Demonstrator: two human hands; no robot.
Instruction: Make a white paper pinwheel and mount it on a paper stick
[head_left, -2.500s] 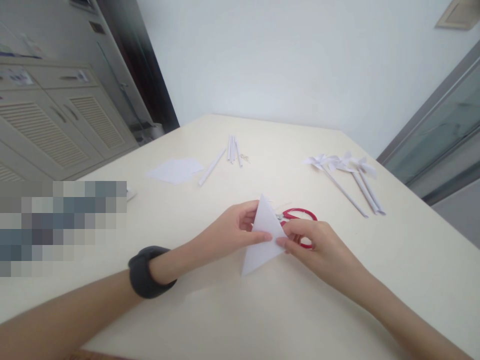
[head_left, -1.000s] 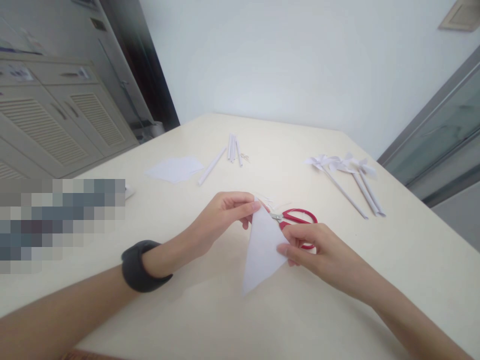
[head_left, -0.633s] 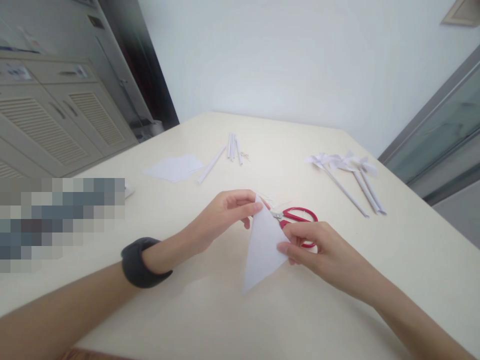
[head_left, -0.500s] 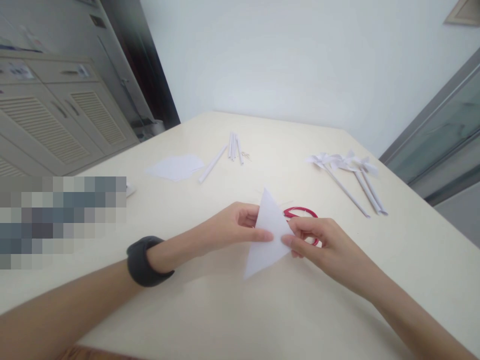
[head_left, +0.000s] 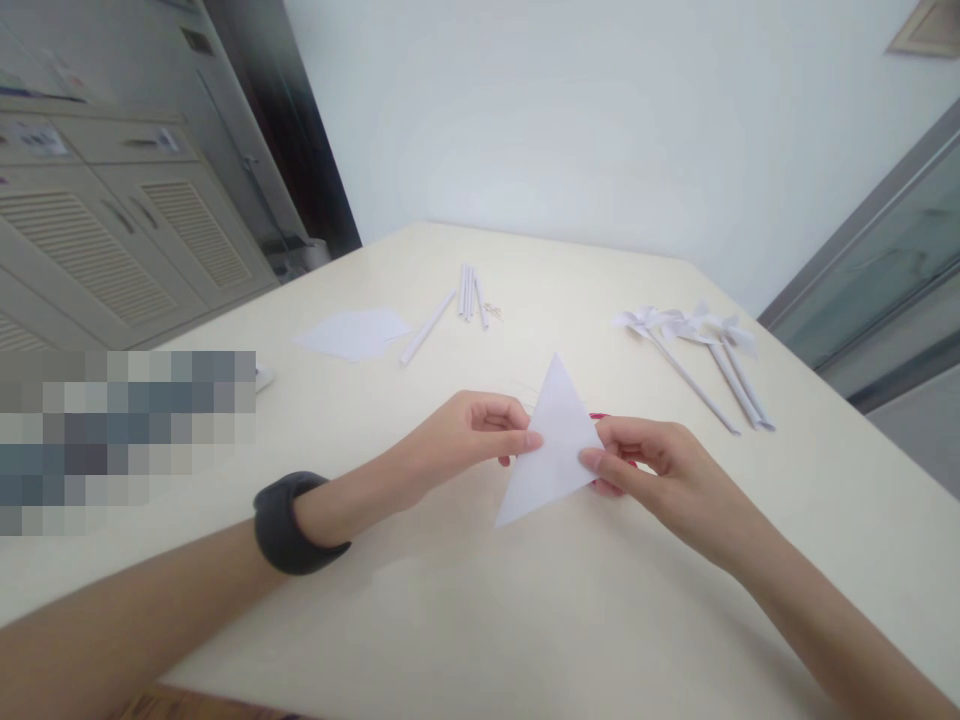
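Observation:
A white paper folded into a triangle [head_left: 551, 445] is held just above the cream table [head_left: 480, 600], one tip up and one tip pointing down-left. My left hand [head_left: 465, 435] pinches its left edge between thumb and fingers; a dark band sits on that wrist. My right hand [head_left: 652, 470] pinches its right corner. Red-handled scissors [head_left: 598, 416] lie on the table right behind the paper, almost wholly hidden by it and by my right hand.
Flat white paper sheets [head_left: 352, 333] lie at the far left. Several rolled paper sticks [head_left: 469, 292] and one apart [head_left: 427, 327] lie at the back, with small pins [head_left: 491, 310] beside them. Finished white paper pinwheels [head_left: 694, 340] on sticks lie at the right. Cabinets [head_left: 112, 240] stand left.
The triangle has been lifted and swung so its tip points higher, and it now covers the scissors. My left hand slid from the top tip down to the left edge.

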